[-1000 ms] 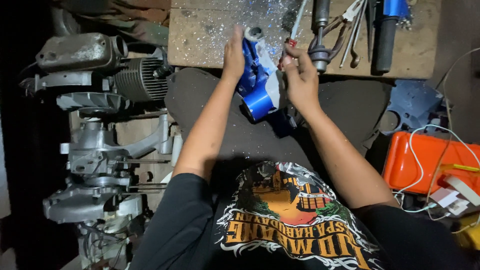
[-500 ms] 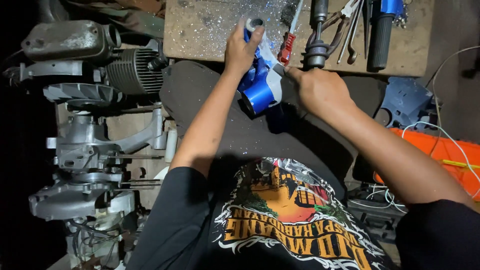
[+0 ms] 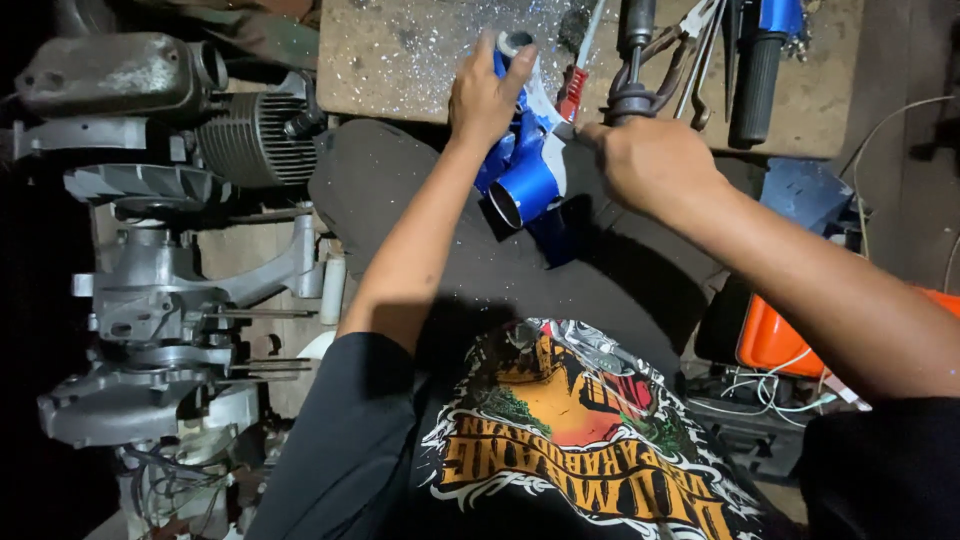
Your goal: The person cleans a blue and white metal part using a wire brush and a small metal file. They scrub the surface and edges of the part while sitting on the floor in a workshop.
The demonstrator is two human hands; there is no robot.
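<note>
Both hands are on the blue metal part (image 3: 524, 170), which sits on the person's lap right at the near edge of the wooden board (image 3: 420, 60). Left hand (image 3: 484, 95) is wrapped around its upper end, thumb up by the round grey opening at the top, proper firm grip. Right hand (image 3: 650, 160) is closed up in a fist just to the right of the part, and something thin pokes out from it to touch the bare silver patch on the part; can't make out what that thing is. Going by size for the rest: biggest thing around is the grey engine (image 3: 170, 250) lying left of the board, finned cylinder and fan wheel showing, with a dull metal canister above it. The board itself is speckled with silvery and blue flecks. Right of the board and lower down is an orange plastic case (image 3: 775, 345) with white wires lying over it, half hidden behind the right arm. On the board's right half there's a black rubber grip with a blue end (image 3: 757, 85), then pliers (image 3: 690, 45), then a red-handled screwdriver (image 3: 573, 90) just beside the part.
</note>
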